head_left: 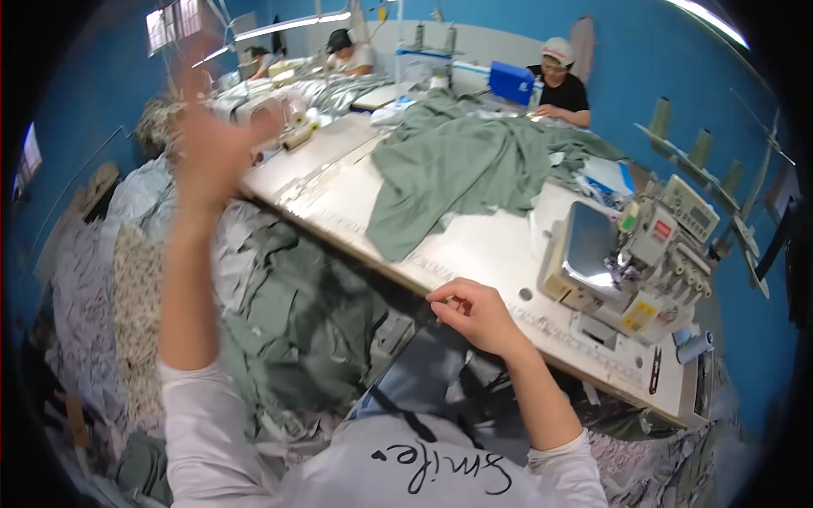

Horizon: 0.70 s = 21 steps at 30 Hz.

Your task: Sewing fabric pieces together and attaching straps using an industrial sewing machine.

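Observation:
My left hand point(216, 157) is raised high on the left, over the far-left end of the table edge. It is blurred by motion, with thumb and fingers apart and no thing visible in it. My right hand point(478, 315) is at the front edge of the white sewing table point(483, 254), fingers curled and thumb close to the forefinger. Whatever it may hold is too small or hidden to make out. Beyond it a heap of grey-green cloth point(457, 161) spreads across the tabletop. An overlock sewing machine point(648, 262) stands to the right of that hand.
Piled garments point(288, 313) fill the space below the table on the left. Dark tweezers point(655, 370) and a thread spool point(696, 347) are at the right end. Thread cones point(699, 148) stand on a rack. A person in a white cap point(559, 80) sits across the table; others work farther back.

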Available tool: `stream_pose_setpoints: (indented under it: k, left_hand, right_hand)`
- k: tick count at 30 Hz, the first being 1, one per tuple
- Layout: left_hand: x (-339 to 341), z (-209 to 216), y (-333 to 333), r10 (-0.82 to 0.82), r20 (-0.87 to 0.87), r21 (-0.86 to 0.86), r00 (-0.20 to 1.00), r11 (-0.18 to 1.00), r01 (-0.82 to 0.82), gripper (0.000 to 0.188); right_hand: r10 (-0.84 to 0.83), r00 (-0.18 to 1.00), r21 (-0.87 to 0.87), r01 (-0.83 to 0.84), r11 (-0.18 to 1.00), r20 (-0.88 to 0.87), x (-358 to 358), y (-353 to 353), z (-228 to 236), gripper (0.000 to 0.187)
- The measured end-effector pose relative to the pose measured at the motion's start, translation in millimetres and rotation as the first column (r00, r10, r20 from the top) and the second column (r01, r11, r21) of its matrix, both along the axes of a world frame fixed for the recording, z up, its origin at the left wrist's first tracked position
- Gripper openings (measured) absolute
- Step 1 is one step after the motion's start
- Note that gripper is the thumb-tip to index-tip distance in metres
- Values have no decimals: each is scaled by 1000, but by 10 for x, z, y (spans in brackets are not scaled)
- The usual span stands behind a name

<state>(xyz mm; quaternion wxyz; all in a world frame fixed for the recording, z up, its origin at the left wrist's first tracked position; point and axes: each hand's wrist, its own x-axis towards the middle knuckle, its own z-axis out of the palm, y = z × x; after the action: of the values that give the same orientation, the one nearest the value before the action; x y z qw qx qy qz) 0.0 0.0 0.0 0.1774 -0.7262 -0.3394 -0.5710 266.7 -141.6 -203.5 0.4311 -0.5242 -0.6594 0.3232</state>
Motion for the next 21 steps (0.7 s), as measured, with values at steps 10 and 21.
stream_pose_setpoints:
  k: [10, 21]
  left_hand:
    - [3220, -1558, 1823, -227, -612, -289, 758, 956, 53, 120]
    - [3988, -2216, 3321, -230, -482, -682, 845, 704, -197, 65]
  right_hand:
    - [-393, 850, 445, 217, 869, 352, 835, 568, -500, 6]
    - [-390, 862, 362, 268, 893, 323, 951, 564, -393, 6]
